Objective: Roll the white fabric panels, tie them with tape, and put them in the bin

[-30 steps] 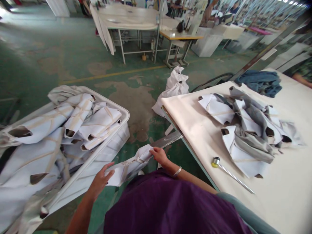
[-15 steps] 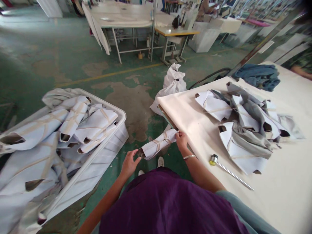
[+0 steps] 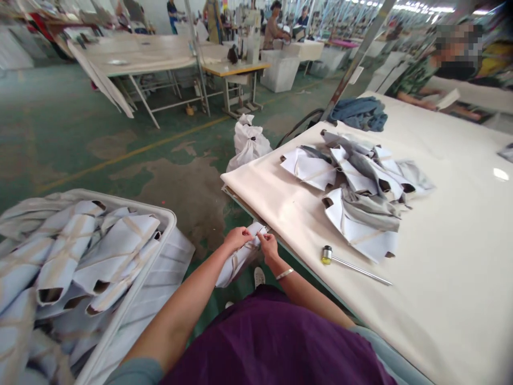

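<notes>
While a person stands between a long table (image 3: 452, 278) and a plastic bin (image 3: 172, 219) on a green factory floor (image 3: 68, 155), sewing stations spread out at 11 o'clock. The cream-covered table runs from 12 to 4 o'clock, and a co-worker (image 3: 417, 91) sits or stands beyond it at 1 o'clock, with a sleeve and both forearms in view and a white piece of fabric (image 3: 448, 99) in hand. The bin sits at 8 o'clock, packed with white rolls (image 3: 116, 251) bound by beige strips. A white sack (image 3: 248, 144) slumps on the floor at 12 o'clock, off the table's near corner.

On the table, a pile of white-and-grey folded pieces (image 3: 348, 187) lies at 1 o'clock, with a denim bundle (image 3: 358, 114) farther out at the table's far side. A hammer (image 3: 326, 255) with a yellow-tipped head and a metal shaft lies at 2 o'clock.

The roll (image 3: 236, 264) being handled sits at 12 o'clock, close to the body, over the floor and just beside the table edge. The left hand (image 3: 234, 239) wraps its top, fingers (image 3: 240, 233) curled together and clamped on the fabric. The right hand (image 3: 268, 247), wearing a bangle (image 3: 284, 274), pinches the roll's end, fingertips (image 3: 262, 237) pressed together on it.
</notes>
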The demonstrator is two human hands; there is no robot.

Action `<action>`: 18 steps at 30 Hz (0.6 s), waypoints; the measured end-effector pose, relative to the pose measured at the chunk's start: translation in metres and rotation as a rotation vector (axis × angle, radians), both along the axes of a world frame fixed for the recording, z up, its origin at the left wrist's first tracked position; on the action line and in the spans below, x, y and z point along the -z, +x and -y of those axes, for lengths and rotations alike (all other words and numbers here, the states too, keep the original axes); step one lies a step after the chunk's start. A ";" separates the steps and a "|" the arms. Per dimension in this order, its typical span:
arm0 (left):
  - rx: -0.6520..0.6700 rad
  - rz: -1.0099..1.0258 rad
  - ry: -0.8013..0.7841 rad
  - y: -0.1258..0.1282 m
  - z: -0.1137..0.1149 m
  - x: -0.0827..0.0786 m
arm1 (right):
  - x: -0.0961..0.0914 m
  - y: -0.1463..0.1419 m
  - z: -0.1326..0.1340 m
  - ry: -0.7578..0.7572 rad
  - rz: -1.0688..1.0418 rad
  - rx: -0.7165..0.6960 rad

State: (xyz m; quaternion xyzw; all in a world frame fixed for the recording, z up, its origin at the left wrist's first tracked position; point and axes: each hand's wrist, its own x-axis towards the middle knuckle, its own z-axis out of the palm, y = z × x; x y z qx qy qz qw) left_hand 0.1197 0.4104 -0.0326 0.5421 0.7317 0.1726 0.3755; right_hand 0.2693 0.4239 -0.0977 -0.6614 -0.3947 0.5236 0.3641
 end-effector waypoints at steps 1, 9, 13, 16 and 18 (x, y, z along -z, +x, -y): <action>0.006 0.000 -0.036 0.000 -0.006 0.005 | -0.002 0.001 0.000 -0.011 -0.025 -0.011; 0.015 0.032 -0.189 0.001 -0.024 0.002 | -0.019 0.004 -0.006 -0.064 -0.061 -0.006; 0.086 -0.305 -0.132 0.017 -0.024 -0.010 | -0.020 0.001 -0.011 -0.086 -0.049 0.008; 0.066 -0.381 -0.113 0.026 -0.022 -0.012 | -0.017 0.002 -0.013 -0.109 -0.051 0.002; 0.055 -0.432 -0.083 0.029 -0.019 -0.011 | -0.015 0.003 -0.013 -0.119 -0.056 -0.009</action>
